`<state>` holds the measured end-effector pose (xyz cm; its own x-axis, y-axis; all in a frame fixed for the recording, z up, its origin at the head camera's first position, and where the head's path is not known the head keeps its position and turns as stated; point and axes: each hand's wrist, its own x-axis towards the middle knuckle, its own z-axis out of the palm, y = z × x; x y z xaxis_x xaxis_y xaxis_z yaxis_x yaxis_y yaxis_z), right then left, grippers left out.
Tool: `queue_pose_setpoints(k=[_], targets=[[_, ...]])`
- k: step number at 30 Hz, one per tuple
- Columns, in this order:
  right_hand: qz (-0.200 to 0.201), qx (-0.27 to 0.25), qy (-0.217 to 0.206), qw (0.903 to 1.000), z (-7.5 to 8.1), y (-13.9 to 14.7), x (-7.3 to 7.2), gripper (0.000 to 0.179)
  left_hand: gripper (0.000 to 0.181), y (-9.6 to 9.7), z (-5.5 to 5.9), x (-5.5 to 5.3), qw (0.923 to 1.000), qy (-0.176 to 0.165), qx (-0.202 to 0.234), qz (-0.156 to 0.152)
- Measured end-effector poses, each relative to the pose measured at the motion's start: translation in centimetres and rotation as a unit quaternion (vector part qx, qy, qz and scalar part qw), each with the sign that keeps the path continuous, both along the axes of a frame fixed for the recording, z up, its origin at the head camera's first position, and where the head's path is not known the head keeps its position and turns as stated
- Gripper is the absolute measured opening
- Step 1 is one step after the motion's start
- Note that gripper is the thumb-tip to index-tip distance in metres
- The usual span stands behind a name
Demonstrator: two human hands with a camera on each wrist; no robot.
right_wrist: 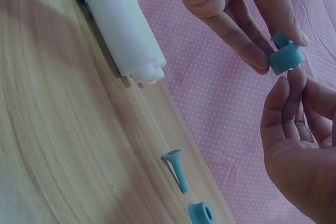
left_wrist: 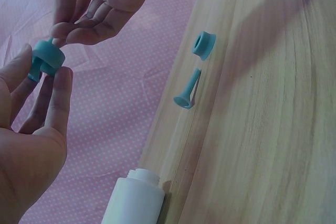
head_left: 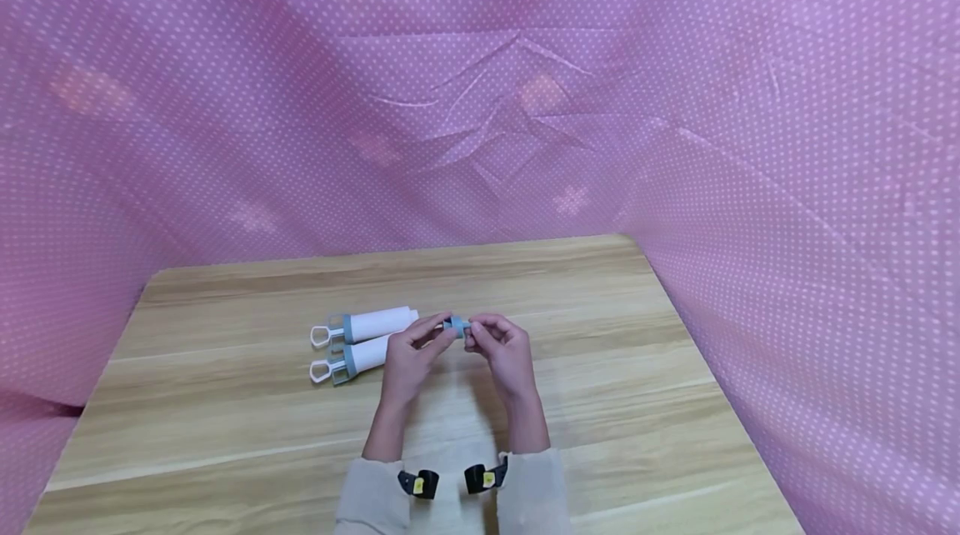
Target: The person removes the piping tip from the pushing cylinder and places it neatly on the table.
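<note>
In front of me both hands meet over the table at a small teal screw cap [head_left: 456, 327]. My left hand [head_left: 409, 362] pinches its ring between thumb and fingers. A teal funnel-shaped nozzle [left_wrist: 35, 71] sits through the cap, its wide end sticking out on the left hand's side. With thumb and fingertips, my right hand [head_left: 512, 356] pinches the nozzle's thin end, mostly hidden by the fingers. A second funnel nozzle [left_wrist: 189, 90] and another teal ring cap [left_wrist: 204, 45] lie on the wood.
Two white syringe-like barrels [head_left: 378, 322] [right_wrist: 118, 30] with teal collars and white loop handles [head_left: 320, 371] lie side by side, left of my hands. The wooden table [head_left: 600, 368] ends at a pink dotted cloth [head_left: 480, 143] hanging behind and on both sides.
</note>
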<state>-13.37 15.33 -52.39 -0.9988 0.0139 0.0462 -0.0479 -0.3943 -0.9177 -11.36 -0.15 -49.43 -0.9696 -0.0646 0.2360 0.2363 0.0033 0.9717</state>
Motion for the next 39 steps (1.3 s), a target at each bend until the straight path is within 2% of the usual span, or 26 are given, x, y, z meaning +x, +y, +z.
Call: queue_pose_setpoints(k=[5, 16, 22, 31, 39], targets=[[-0.004, 0.003, 0.007, 1.0000, 0.01, 0.00, -0.03, 0.019, 0.030, 0.04, 0.00, -0.14, 1.0000, -0.002, -0.006, -0.004], [-0.017, 0.007, -0.007, 0.9998, -0.09, -0.17, -0.28, 0.015, 0.030, 0.07, 0.28, -0.25, 0.9998, -0.002, -0.013, -0.011], [-0.017, 0.006, -0.006, 0.9998, -0.08, -0.34, -0.13, 0.019, 0.029, -0.07, 0.26, -0.23, 0.9998, 0.001, -0.015, -0.014], [-0.021, 0.006, -0.005, 0.9998, -0.45, -0.38, -0.13, 0.009, 0.029, 0.07, 0.22, -0.09, 0.9998, 0.009, -0.018, -0.007], [-0.020, -0.009, -0.004, 0.9998, -0.47, -0.47, 0.05, 0.007, 0.029, 0.44, 0.09, -0.10, 0.9997, 0.017, -0.017, 0.004]])
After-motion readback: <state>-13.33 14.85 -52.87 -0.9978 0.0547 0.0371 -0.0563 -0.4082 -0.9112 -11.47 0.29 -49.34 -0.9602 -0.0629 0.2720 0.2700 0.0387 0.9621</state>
